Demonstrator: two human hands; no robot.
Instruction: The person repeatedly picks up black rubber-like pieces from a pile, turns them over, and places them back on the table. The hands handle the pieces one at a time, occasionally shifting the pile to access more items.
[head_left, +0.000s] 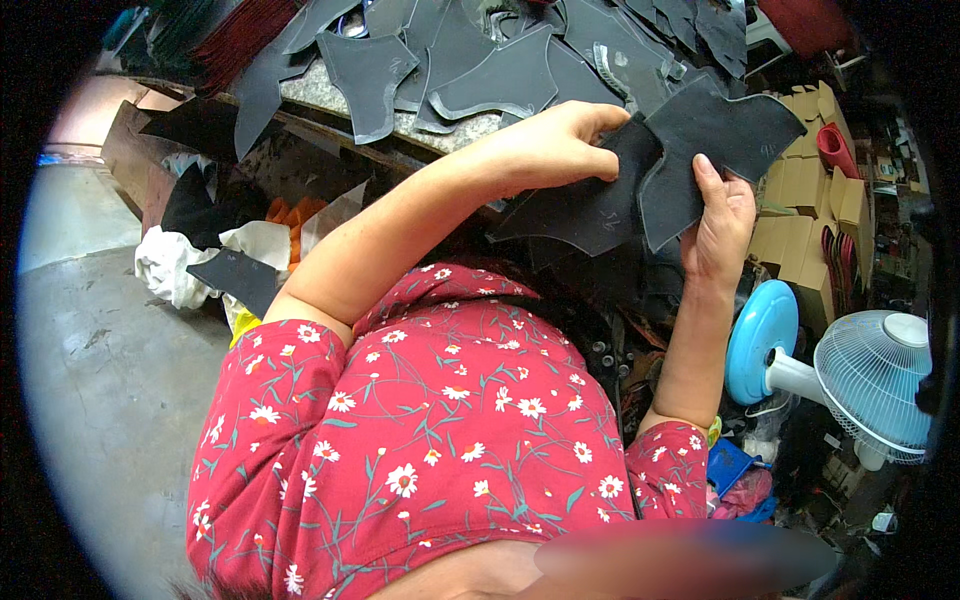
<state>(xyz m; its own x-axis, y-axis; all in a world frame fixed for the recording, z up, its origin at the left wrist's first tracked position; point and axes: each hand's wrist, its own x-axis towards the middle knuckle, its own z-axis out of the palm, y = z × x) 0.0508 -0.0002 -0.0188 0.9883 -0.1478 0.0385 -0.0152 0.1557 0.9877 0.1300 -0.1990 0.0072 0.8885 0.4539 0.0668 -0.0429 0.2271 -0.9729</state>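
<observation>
- Your left hand (pixel 555 145) grips one dark leather piece (pixel 590 205).
- Your right hand (pixel 720 225) grips the overlapping piece (pixel 715 140).
- Both pieces are held just off the counter's (pixel 330 90) near edge, where more cut pieces (pixel 480 60) lie.

You're holding two dark grey, flat cut pieces with curved, winged outlines. The upper piece (pixel 715 150) overlaps the lower piece (pixel 590 205) at its right edge; both are raised, tilted, in front of the bench (pixel 330 90).
</observation>
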